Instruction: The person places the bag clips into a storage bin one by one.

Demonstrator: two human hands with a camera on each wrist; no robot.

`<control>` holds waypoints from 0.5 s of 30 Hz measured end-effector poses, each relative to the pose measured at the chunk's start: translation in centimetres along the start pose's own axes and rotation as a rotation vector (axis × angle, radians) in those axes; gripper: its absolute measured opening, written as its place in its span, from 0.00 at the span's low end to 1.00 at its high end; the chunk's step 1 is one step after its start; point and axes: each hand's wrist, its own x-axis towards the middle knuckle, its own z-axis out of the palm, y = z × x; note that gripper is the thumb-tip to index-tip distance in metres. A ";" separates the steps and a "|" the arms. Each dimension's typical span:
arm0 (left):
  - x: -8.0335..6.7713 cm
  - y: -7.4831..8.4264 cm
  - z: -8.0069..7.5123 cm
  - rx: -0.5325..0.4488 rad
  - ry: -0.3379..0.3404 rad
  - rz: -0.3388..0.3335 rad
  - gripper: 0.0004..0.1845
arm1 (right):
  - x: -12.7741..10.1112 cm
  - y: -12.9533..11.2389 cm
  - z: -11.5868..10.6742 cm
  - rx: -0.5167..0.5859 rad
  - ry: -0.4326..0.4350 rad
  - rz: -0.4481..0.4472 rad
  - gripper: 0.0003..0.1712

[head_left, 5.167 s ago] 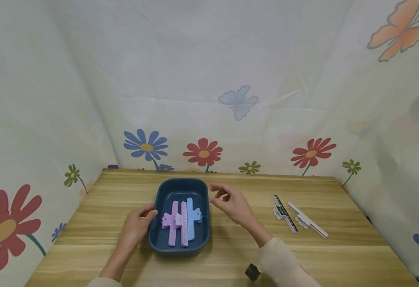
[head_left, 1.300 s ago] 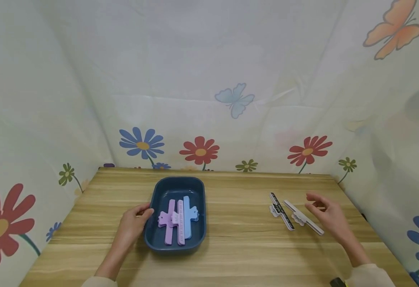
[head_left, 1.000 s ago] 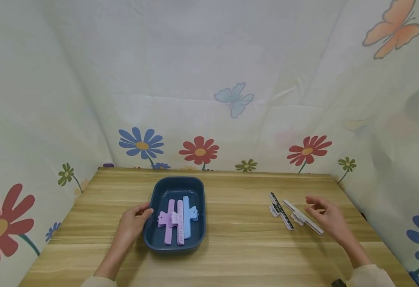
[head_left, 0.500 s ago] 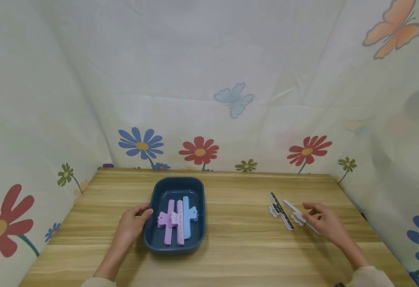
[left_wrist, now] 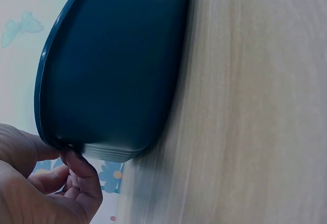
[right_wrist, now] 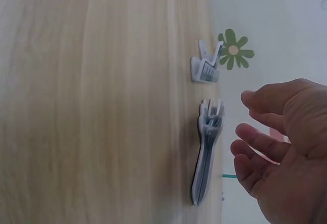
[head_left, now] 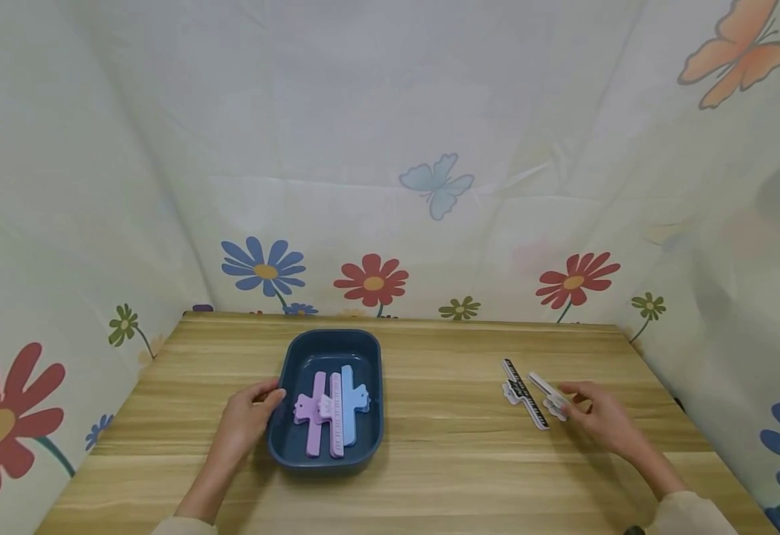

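Bench (head_left: 443,461); tray (head_left: 296,446) gripped at its rim by my left hand (head_left: 246,416). White clip (head_left: 550,392) well right of tray; right hand (head_left: 597,416) beside it, fingers (right_wrist: 255,134) loosely apart, empty. I'd pinch mid-length.

— What carried everything?

— A wooden table (head_left: 443,461) with pale grain.

— And what lay directly on it?

— A dark blue tray (head_left: 326,349) sat left of the table's middle. Well to the right of the tray lay a black clip (head_left: 525,384), and just beyond it a white clip (head_left: 545,388), the two probably touching, though the head view blurred that.
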 end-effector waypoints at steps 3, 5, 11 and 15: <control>0.0 0.0 0.0 -0.001 -0.001 -0.001 0.24 | 0.1 0.3 0.2 -0.012 -0.025 -0.016 0.22; 0.0 0.0 0.0 -0.004 -0.002 -0.005 0.24 | 0.2 0.5 0.3 -0.022 -0.045 -0.027 0.23; 0.0 0.1 0.0 -0.008 -0.003 -0.004 0.24 | 0.4 1.1 0.8 -0.082 -0.100 -0.092 0.24; 0.1 0.0 0.0 -0.012 0.000 0.009 0.24 | 0.5 1.3 0.9 -0.148 -0.120 -0.140 0.25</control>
